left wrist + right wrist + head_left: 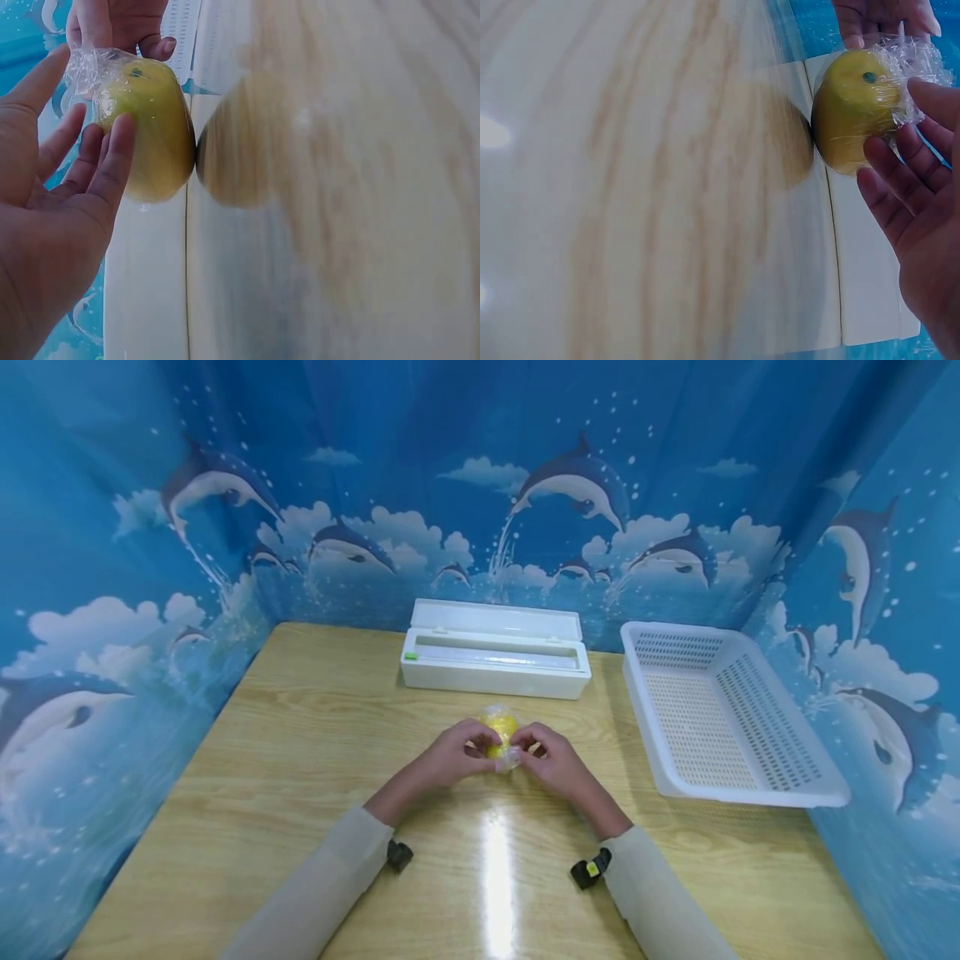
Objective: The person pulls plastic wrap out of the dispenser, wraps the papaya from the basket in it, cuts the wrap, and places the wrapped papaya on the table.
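Observation:
A yellow lemon [498, 724] sits on the table between the two hands, wrapped in clear cling film [922, 64]. Its small green stem end shows through the film in the right wrist view. The film is bunched up on the side facing the person. From the left, my left hand [461, 747] holds the wrapped lemon, thumb at the bunched film and fingers along the fruit's side. My right hand [546, 758] grips it from the opposite side, its thumb on the gathered film and its fingertips against the lemon.
Behind the hands stands a long white cling film box [495, 678], its lid [497, 619] raised and a film roll [495, 657] inside. A white perforated basket [750, 797] is at the right on the wooden table [315, 727]. Blue dolphin curtains [420, 460] surround the table.

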A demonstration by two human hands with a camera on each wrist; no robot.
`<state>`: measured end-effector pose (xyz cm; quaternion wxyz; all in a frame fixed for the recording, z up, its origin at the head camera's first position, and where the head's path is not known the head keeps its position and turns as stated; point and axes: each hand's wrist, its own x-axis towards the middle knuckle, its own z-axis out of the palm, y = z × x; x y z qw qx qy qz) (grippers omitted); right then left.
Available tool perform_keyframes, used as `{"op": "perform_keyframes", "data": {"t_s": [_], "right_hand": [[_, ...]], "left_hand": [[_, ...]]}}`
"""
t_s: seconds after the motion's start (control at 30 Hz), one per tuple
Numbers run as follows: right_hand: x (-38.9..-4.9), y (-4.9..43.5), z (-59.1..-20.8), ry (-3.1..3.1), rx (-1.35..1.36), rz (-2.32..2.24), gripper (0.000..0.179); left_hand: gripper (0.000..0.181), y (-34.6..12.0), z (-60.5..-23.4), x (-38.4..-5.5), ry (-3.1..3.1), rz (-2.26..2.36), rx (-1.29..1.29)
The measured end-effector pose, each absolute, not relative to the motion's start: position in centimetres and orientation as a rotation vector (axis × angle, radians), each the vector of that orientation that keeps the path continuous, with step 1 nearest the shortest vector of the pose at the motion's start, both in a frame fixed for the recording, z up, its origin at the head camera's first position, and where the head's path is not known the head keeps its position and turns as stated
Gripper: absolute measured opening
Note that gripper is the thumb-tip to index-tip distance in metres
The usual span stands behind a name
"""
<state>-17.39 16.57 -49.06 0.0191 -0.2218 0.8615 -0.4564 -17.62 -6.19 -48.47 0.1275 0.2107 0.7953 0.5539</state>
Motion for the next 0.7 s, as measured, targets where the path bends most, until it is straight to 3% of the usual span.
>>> {"op": "perform_keyframes", "data": {"t_s": [0.2, 0.5, 0.7], "right_hand": [[-17.45, 16.56, -49.08, 2.674, -0.685, -1.421, 0.011], [-17.46, 16.5, -49.06, 2.65, -0.57, -1.379, 0.006], [-17.59, 16.66, -48.89, 2.638, -0.573, -1.393, 0.005]], "left_hand": [[0.035, -5.83, -48.22, -17.33, 2.367, 1.493, 0.59], [0.011, -5.57, -48.13, -17.15, 2.515, 1.343, 0.605], [0.014, -5.57, -47.82, -17.05, 2.535, 1.338, 0.538]]}}
